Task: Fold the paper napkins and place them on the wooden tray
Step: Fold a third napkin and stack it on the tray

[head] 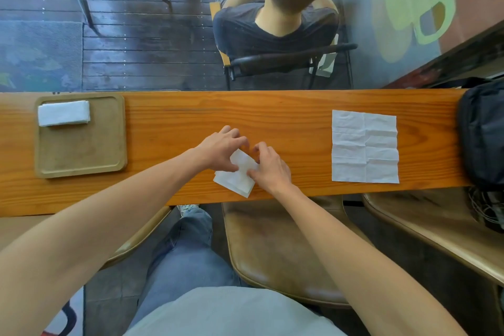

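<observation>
A partly folded white paper napkin lies on the wooden counter near its front edge, in the middle. My left hand grips its upper left part with curled fingers. My right hand pinches its right side, and the hands almost meet above it. At the left stands the wooden tray, with one folded napkin in its far left corner. An unfolded, creased napkin lies flat on the counter at the right.
A dark bag sits at the counter's right end. Brown stool seats stand below the front edge. Beyond the far edge a person sits on a chair, back turned.
</observation>
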